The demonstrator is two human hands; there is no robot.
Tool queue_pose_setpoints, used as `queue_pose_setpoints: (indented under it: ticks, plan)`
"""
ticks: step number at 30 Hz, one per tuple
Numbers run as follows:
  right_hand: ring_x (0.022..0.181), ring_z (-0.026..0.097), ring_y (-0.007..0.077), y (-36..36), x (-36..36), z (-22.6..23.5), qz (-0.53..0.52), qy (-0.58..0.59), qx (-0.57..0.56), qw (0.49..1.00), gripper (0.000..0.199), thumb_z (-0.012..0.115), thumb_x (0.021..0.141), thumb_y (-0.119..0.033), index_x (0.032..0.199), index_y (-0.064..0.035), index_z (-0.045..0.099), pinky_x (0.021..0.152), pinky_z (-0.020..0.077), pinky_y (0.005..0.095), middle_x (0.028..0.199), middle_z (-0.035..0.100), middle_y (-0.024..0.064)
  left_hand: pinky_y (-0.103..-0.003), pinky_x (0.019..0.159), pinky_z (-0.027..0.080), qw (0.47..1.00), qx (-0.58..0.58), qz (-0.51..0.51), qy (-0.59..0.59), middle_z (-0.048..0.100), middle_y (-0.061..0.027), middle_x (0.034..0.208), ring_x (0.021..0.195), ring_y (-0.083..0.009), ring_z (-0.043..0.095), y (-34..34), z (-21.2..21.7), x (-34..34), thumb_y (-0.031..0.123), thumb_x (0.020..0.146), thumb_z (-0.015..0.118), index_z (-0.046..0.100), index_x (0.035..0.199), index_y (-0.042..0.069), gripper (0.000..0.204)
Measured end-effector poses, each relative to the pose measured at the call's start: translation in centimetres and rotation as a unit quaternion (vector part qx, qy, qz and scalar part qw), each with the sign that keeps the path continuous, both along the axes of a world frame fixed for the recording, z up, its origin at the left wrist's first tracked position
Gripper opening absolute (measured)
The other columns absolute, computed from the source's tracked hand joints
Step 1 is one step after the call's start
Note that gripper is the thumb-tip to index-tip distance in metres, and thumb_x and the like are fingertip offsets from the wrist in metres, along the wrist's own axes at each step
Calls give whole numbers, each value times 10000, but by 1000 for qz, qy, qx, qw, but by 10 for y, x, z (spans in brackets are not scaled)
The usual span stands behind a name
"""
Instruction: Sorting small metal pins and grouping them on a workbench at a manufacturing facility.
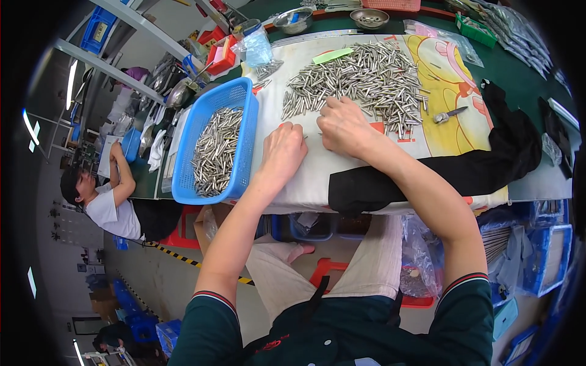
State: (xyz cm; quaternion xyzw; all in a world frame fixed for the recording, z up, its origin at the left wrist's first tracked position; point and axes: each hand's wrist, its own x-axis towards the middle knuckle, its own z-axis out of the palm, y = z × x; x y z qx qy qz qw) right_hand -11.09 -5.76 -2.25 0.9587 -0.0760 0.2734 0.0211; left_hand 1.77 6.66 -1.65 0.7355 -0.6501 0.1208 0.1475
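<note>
My left hand [284, 149] is closed over the pale cloth, just right of a blue plastic basket [249, 131] holding many short metal pins [217, 149]. A tiny dark tip shows at its fingers; what it belongs to is too small to make out. My right hand [345, 126] is closed too, knuckles up, at the near edge of a large heap of the same silvery pins [366, 79]. Its fingers hide whatever they hold. A small gap of cloth separates the two hands. On the heap's far side lies a light green slip [332, 56].
A black cloth sleeve [427, 177] lies along the front right of the table. Beyond it is a small knife-like tool [450, 114]. Metal bowls [369, 19] and a green tray [475, 30] stand at the back. Another person [113, 201] sits at the left.
</note>
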Motion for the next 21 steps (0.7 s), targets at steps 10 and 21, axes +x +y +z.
queue_pose_setpoints:
  ticks: [10,21]
  plan:
    - [750,585,257,-24,-23,18,-31,-58,137,988,117,586,778,-172,765,-56,583,645,475,381,675,593,92,-377,666,497,956,6,49,289,650,-165,714,678,-304,642,-27,18,-4,79,743,584,629,839,-30,152]
    - [788,572,239,11,-15,-1,7,20,25,999,86,610,634,-101,654,-18,604,626,479,373,726,615,86,-399,675,502,963,20,107,248,634,-175,658,640,-321,627,-73,8,-3,203,669,635,648,647,10,195]
